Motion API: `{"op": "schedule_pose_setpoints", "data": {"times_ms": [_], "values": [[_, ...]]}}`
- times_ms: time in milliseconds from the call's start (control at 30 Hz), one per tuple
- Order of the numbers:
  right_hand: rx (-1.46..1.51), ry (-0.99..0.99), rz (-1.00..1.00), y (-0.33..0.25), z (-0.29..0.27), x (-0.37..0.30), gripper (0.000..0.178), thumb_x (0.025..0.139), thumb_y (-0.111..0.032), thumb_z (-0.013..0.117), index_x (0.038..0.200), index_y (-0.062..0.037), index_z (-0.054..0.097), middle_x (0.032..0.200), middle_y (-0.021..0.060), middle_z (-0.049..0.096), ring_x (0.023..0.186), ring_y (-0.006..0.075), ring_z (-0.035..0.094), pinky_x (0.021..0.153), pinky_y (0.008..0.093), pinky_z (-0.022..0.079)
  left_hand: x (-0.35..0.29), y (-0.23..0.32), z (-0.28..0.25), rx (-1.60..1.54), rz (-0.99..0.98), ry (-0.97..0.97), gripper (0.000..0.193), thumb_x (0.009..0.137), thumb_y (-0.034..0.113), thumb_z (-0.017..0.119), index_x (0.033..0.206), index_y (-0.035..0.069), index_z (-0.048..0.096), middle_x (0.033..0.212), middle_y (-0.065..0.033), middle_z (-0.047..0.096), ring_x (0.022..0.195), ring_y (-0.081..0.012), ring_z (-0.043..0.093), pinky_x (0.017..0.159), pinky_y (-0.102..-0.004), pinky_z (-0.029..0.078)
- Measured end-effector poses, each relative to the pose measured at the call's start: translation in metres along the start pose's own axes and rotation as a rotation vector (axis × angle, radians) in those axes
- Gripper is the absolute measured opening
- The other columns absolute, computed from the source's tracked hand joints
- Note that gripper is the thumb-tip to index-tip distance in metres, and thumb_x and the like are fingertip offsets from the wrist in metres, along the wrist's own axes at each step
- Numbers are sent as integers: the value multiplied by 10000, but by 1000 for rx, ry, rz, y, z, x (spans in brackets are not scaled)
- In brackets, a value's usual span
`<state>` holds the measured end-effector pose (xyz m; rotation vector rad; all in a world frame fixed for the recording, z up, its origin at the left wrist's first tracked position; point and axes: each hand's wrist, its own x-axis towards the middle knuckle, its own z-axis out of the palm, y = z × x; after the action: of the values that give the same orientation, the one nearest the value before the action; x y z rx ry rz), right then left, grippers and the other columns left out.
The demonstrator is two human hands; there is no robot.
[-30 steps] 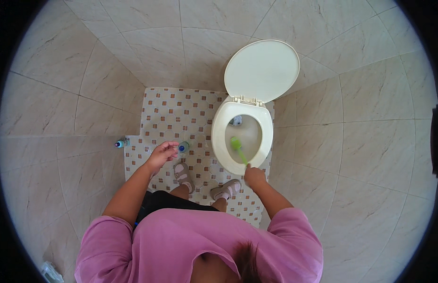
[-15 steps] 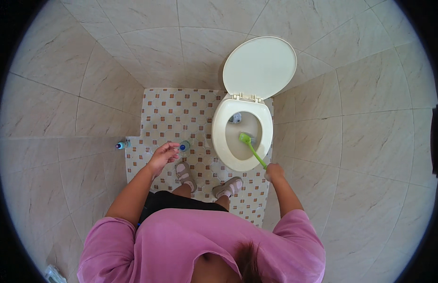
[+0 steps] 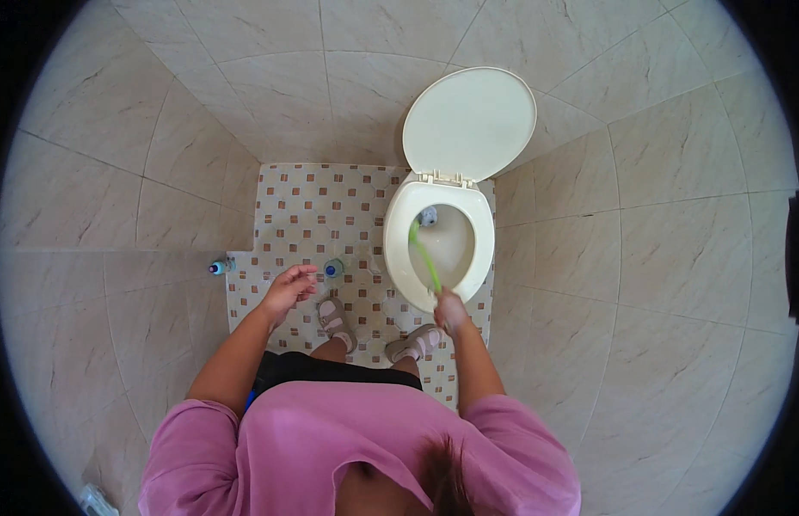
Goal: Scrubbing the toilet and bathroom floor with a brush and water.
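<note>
My right hand (image 3: 452,312) is closed around the handle of a green toilet brush (image 3: 429,265). The brush slants up and to the left over the toilet seat (image 3: 396,262), its head blurred at the bowl's left inner side. Inside the bowl, at the far left, sits a small bluish-white thing (image 3: 428,216) whose kind I cannot make out. My left hand (image 3: 289,290) hangs in the air over the floor with loosely bent fingers and nothing in it. Just beside its fingertips in the picture, a bottle with a blue cap (image 3: 333,268) stands on the floor.
The raised toilet lid (image 3: 470,120) leans back toward the tiled wall (image 3: 365,103). A second small bottle (image 3: 219,267) stands by the left wall corner. My sandalled feet (image 3: 335,322) are on the patterned floor. Clear plastic (image 3: 97,500) shows at the lower left.
My right hand has moved left with the toilet brush, whose head went from the bowl's middle to its left inner side. My left hand has barely moved.
</note>
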<state>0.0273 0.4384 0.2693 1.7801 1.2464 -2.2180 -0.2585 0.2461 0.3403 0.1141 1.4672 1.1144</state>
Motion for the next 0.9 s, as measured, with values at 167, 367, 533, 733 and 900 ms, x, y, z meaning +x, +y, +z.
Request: {"op": "schedule_pose_setpoints", "data": {"times_ms": [167,367,533,733,900], "values": [[1150,10,117,-39,7,50,189,812,-245,365,714,-94,423,433,-18,337,311,73,313,247,185,246,0,11,11,40,16,-32,238,800,138,466,1036,109,474,861,0,498,743,-83,481,660,-210,379],[-346,141,-77,-10,6,50,225,773,-258,366,859,-76,466,540,103,490,414,217,483,367,341,399,-6,10,7,2,31,-43,242,809,141,448,1047,100,467,872,-12,501,754,-92,481,667,-215,384],[-1420,222,-2,3,-32,-34,465,769,-163,305,1210,-18,281,925,236,537,854,312,549,703,420,435,-14,6,1,-82,56,23,245,808,147,452,1048,100,467,881,-12,503,754,-89,480,672,-214,380],[-1104,209,35,25,-49,2,406,771,-192,336,1158,-71,362,841,191,558,669,263,572,566,380,462,-6,17,19,11,43,-16,250,803,154,462,1045,92,466,877,-3,509,750,-76,478,664,-207,374],[-1285,132,-14,42,-92,3,427,791,-227,354,1178,-48,346,970,213,529,876,291,542,730,396,427,-6,18,30,-43,55,-43,257,801,163,464,1048,94,464,877,-8,521,750,-77,479,662,-205,366]]}}
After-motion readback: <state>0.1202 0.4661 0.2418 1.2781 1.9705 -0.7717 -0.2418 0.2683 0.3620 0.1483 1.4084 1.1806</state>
